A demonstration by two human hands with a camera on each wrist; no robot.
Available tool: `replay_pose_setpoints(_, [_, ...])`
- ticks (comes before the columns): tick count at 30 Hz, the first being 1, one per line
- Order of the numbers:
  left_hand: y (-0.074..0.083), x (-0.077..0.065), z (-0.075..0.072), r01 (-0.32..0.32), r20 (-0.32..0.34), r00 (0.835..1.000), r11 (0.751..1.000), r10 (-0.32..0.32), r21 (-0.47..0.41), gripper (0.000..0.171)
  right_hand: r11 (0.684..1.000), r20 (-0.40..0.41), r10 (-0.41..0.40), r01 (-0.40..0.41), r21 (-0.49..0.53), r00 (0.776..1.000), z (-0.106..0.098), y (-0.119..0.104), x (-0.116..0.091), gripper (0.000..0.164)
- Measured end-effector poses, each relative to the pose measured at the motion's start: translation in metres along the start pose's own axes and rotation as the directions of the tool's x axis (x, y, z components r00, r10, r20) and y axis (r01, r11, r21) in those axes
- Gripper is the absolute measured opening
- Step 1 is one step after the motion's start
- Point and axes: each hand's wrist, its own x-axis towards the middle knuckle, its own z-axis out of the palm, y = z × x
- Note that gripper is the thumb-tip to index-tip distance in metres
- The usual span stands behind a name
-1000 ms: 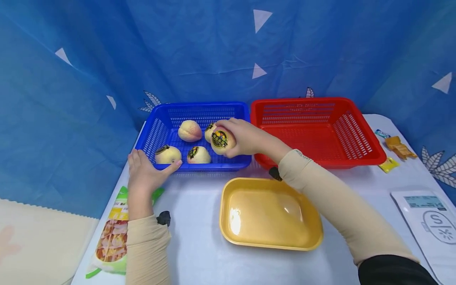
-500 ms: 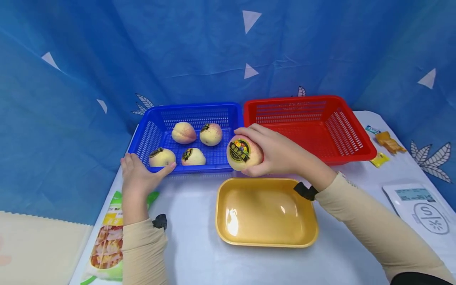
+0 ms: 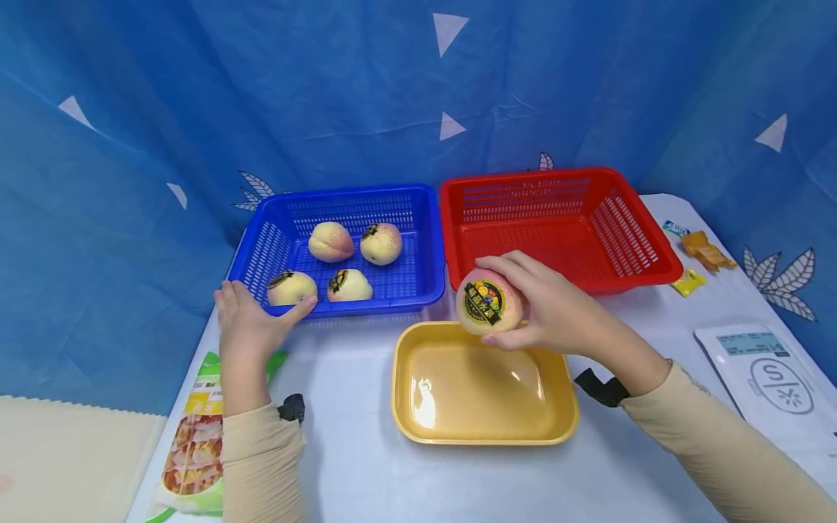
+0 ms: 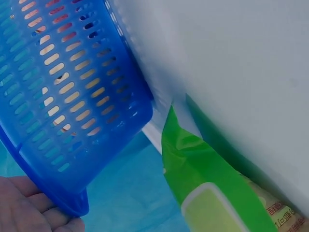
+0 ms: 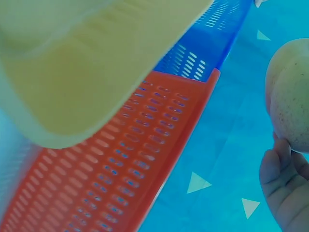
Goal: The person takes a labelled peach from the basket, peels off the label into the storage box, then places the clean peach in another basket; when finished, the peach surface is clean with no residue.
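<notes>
Head view: right fingers [image 3: 511,269] round peach [image 3: 485,301] above yellow tray [image 3: 480,396], left fingers [image 3: 243,296] wide against blue basket [image 3: 399,302].

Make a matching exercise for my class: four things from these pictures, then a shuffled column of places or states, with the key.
Things
1. peach with its label in full view
2. left hand
3. blue basket
4. yellow tray

Places or states
A. contains four peaches
B. held by the right hand
C. on the tabletop, nearer the head camera than the red basket
D. at the blue basket's near left corner

Pairs: 1-B, 2-D, 3-A, 4-C
</notes>
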Motion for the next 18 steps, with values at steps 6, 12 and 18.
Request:
replay_pose_setpoints(6, [0.002,-0.004,0.003,-0.044,-0.065,0.997,0.999,0.043,-0.003,0.136,1.000,-0.007,0.004,-0.004,0.015,1.000,0.001,0.004,-0.010,0.091])
replay_pose_setpoints(12, [0.008,-0.008,0.006,-0.114,-0.130,0.985,0.993,0.111,-0.016,0.126,1.000,-0.040,-0.005,0.006,0.028,0.999,0.004,0.010,-0.017,0.092])
replay_pose_setpoints(18, [0.023,-0.019,0.007,-0.177,-0.197,0.966,0.984,0.168,-0.029,0.107,0.999,-0.053,0.014,-0.013,0.036,0.999,0.006,0.013,-0.023,0.093])
